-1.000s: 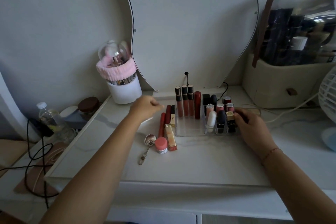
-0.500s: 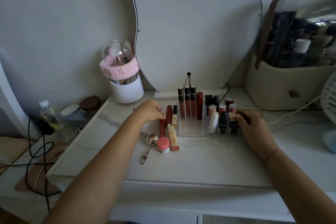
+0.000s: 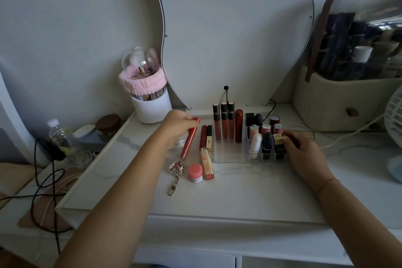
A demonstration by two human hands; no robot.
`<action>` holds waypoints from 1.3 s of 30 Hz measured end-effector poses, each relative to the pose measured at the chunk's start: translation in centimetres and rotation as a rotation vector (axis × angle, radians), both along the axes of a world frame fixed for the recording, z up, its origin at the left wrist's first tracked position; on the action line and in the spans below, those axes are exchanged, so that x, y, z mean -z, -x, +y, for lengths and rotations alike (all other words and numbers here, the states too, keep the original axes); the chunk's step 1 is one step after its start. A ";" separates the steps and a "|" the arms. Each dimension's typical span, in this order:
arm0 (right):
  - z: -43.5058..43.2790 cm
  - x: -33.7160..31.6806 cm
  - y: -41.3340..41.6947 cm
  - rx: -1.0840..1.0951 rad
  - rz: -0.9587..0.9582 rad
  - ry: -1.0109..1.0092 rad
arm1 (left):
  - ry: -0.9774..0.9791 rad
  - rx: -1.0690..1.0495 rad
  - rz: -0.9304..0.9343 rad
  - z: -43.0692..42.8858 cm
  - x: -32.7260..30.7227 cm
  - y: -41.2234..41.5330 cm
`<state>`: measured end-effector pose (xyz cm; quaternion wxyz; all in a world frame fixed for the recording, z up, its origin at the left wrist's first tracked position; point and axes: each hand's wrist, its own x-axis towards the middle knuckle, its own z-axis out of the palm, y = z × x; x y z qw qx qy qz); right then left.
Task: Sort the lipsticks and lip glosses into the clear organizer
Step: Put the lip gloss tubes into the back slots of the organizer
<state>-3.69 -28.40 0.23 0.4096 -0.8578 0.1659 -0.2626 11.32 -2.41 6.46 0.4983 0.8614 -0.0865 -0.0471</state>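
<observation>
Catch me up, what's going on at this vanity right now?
A person is filling the clear acrylic organizer. Their left hand grips the top of a slim red lip tube, tilted, left of it. The right hand sits against its right end, grip unclear. Inside stand tall glosses and lipsticks. A dark red tube, a peach square gloss tube and a pink-lidded pot wait outside.

Left hand (image 3: 178, 125) gripping, arm extended; right hand (image 3: 304, 154) curled, lowered.
</observation>
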 end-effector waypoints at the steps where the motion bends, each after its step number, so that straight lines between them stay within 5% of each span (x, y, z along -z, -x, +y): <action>1: 0.0 0.0 0.0 0.000 -0.001 0.000 | 0.060 0.028 0.002 0.2 -0.6 0.1; 12: 0.1 -0.2 0.1 0.017 0.026 0.005 | 0.398 0.149 -0.193 0.3 -5.1 1.9; 39: 0.3 -0.6 0.3 0.004 0.038 -0.022 | 0.218 0.112 -0.354 -2.9 -0.7 2.7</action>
